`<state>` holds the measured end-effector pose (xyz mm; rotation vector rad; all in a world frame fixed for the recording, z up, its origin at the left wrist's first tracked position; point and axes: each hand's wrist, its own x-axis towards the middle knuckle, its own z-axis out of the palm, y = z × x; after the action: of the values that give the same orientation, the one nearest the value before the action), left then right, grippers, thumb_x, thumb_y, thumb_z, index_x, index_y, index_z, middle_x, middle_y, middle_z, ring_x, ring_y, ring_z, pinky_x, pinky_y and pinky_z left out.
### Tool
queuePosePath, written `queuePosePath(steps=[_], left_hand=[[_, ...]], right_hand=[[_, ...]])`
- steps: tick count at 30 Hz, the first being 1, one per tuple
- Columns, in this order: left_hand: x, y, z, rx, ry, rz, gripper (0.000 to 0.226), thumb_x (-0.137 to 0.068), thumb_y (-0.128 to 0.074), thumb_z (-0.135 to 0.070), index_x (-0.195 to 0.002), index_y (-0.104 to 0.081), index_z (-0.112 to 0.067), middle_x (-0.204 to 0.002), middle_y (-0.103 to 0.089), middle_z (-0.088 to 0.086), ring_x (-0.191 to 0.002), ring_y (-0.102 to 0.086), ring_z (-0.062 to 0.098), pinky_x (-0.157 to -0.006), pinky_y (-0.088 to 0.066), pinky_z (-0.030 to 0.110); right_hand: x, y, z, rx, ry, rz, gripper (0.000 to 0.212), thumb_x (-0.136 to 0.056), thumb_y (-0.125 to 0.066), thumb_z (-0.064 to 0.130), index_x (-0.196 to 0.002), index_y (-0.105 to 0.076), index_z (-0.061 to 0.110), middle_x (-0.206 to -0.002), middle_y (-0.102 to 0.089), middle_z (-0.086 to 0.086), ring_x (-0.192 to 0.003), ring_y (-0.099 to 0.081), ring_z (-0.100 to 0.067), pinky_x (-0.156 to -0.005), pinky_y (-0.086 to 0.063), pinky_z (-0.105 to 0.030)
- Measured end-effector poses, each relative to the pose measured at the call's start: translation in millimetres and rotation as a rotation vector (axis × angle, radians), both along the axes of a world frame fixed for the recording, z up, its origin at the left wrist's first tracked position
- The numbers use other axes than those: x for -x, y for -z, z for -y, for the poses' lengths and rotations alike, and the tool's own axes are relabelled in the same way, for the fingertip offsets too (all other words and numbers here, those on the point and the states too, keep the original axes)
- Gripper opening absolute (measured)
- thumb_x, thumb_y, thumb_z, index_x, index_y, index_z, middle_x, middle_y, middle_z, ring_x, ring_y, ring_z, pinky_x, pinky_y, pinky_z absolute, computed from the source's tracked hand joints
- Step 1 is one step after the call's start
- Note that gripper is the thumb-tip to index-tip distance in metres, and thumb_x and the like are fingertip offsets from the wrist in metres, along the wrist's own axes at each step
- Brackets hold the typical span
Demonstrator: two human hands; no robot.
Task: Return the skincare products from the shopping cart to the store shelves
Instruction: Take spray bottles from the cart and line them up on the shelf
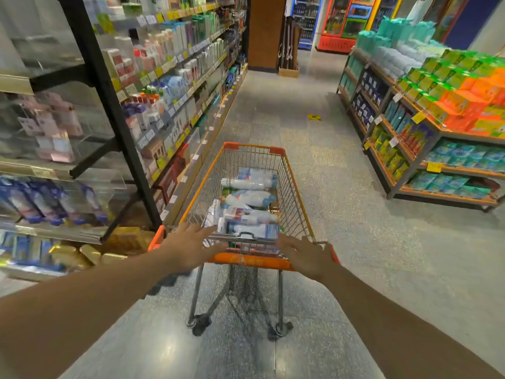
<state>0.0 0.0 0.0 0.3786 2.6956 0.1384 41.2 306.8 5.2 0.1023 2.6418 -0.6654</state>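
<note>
Both my left hand (192, 246) and right hand (303, 254) lie flat-fingered, gripping nothing, over the cart handle (250, 260) — cart (296, 203) could roll off, jostling the loosely piled skincare bottles (247, 199).

We stood in a supermarket aisle. Price-tagged shelves (175, 86) of boxed and bottled goods lined both sides, drink coolers (344, 20) glowed ahead, and a shopping cart (297, 203) stood before us.
</note>
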Motion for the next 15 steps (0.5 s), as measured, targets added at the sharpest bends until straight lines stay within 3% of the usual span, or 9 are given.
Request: queuePosePath(steps=[2,7,11,13,15], left_hand=[[-3.7,5.1,1.2,-0.023,-0.011,-0.038,0.086,-0.089,-0.018,-0.086,-0.161,-0.021,-0.038,-0.165,-0.029,0.005,-0.153,-0.017,0.034,-0.122,-0.021,0.052],[-6.6,32.2,8.6,0.026,-0.066,-0.077,0.086,-0.087,-0.007,-0.086,-0.151,-0.04,-0.041,-0.155,-0.047,-0.002,-0.145,-0.035,0.027,-0.116,-0.03,0.051],[-1.7,39.7,8.1,0.042,-0.049,-0.158,0.07,-0.096,-0.009,-0.074,-0.108,-0.068,-0.039,-0.11,-0.068,-0.01,-0.114,-0.056,0.017,-0.104,-0.036,0.048],[2.7,41.7,8.2,0.062,-0.059,-0.193,0.072,-0.097,-0.009,-0.073,-0.085,-0.067,-0.032,-0.083,-0.067,-0.011,-0.09,-0.06,0.012,-0.099,-0.04,0.047],[6.8,42.4,7.6,0.078,-0.06,-0.213,0.072,-0.096,-0.011,-0.073,-0.077,-0.064,-0.028,-0.069,-0.064,-0.007,-0.073,-0.059,0.009,-0.094,-0.046,0.045]], right_hand=[[-4.6,2.3,-4.1,0.022,-0.032,0.033,0.085,-0.084,-0.005,0.089,-0.157,-0.029,0.052,-0.166,-0.034,0.007,-0.156,-0.023,-0.025,-0.122,0.007,-0.062],[-13.1,19.4,-7.3,-0.016,-0.053,0.046,0.081,-0.085,-0.007,0.084,-0.153,-0.037,0.052,-0.152,-0.055,0.007,-0.148,-0.04,-0.023,-0.125,-0.01,-0.06],[-7.3,26.6,-5.3,-0.081,-0.036,0.02,0.069,-0.097,-0.014,0.078,-0.145,-0.052,0.045,-0.135,-0.067,0.005,-0.135,-0.053,-0.022,-0.121,-0.022,-0.058],[-4.1,32.0,-4.9,-0.129,-0.034,0.017,0.07,-0.097,-0.014,0.078,-0.133,-0.062,0.04,-0.119,-0.072,0.006,-0.12,-0.061,-0.021,-0.116,-0.03,-0.055],[-3.2,37.5,-3.4,-0.19,-0.048,-0.029,0.067,-0.097,-0.012,0.077,-0.111,-0.065,0.038,-0.095,-0.07,0.01,-0.099,-0.064,-0.017,-0.11,-0.038,-0.053]])
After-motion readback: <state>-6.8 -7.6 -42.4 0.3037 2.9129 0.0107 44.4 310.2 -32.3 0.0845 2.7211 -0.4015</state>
